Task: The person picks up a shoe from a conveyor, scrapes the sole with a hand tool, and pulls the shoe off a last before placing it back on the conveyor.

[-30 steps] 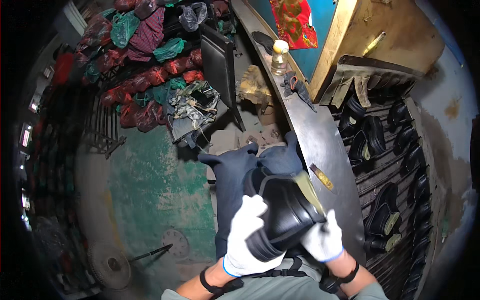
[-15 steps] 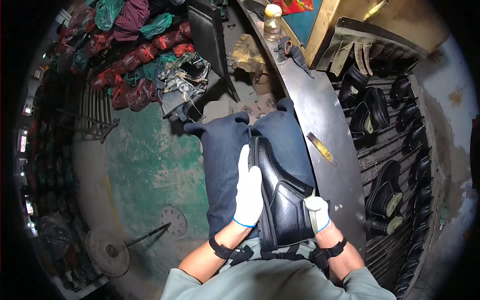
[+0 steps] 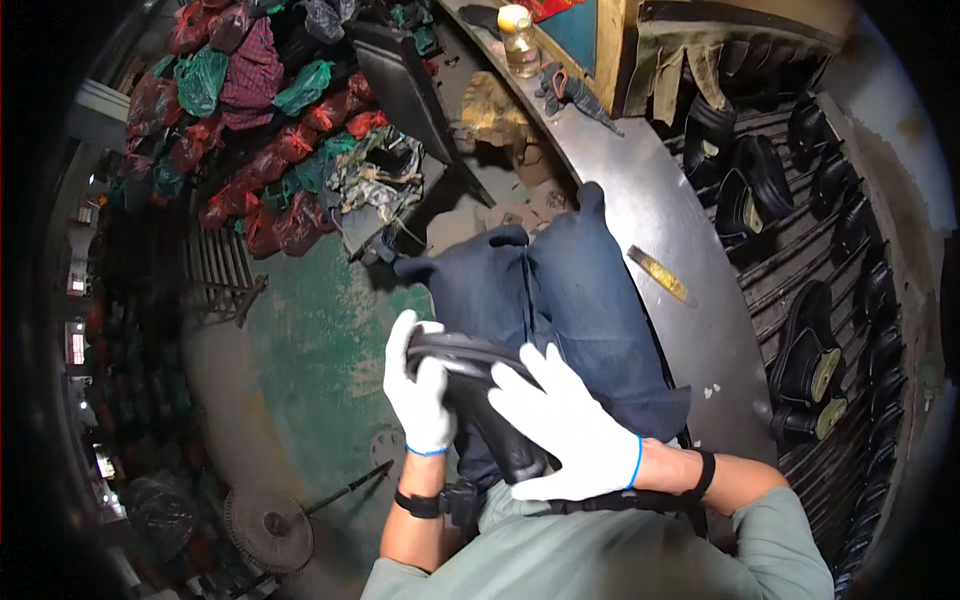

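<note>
A black leather boot (image 3: 480,400) lies across my lap, over my dark blue trousers (image 3: 560,290). My left hand (image 3: 420,390), in a white glove, grips the boot's left edge near the sole. My right hand (image 3: 565,425), also in a white glove, lies flat over the boot's right side with its fingers spread. Both wrists wear black straps.
A curved grey metal bench (image 3: 680,260) runs on my right, with a yellow-handled tool (image 3: 657,273) and a bottle (image 3: 517,40) on it. Several black boots (image 3: 810,350) stand on a slatted rack beyond it. Red and green bags (image 3: 250,130) are piled at upper left on the green floor (image 3: 310,340).
The boot has turned in my lap. My right hand came from under the boot to lie over its top, and my left hand shifted to grip its left edge.
</note>
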Demonstrator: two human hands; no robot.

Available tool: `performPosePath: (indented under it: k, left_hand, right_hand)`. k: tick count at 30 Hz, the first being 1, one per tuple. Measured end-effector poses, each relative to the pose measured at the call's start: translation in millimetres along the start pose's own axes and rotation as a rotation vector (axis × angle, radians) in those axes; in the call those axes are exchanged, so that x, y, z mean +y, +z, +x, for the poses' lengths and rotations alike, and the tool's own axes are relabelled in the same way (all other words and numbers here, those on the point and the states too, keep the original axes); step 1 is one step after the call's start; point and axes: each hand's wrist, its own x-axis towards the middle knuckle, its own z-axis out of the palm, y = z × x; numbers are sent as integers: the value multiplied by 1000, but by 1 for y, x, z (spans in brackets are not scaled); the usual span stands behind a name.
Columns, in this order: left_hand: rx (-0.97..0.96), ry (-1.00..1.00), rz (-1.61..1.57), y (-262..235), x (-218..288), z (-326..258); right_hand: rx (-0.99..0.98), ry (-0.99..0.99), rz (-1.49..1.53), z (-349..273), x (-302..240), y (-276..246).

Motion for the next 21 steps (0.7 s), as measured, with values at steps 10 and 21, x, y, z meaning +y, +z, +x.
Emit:
performPosePath:
  k: [10,21]
  left_hand:
    - [179,-69,-65,-18,-28,15]
    - [-324,166,432,118,50,53]
  right_hand:
    - [71,269,90,-72,24,-11]
    - [283,296,636,-73,49,-34]
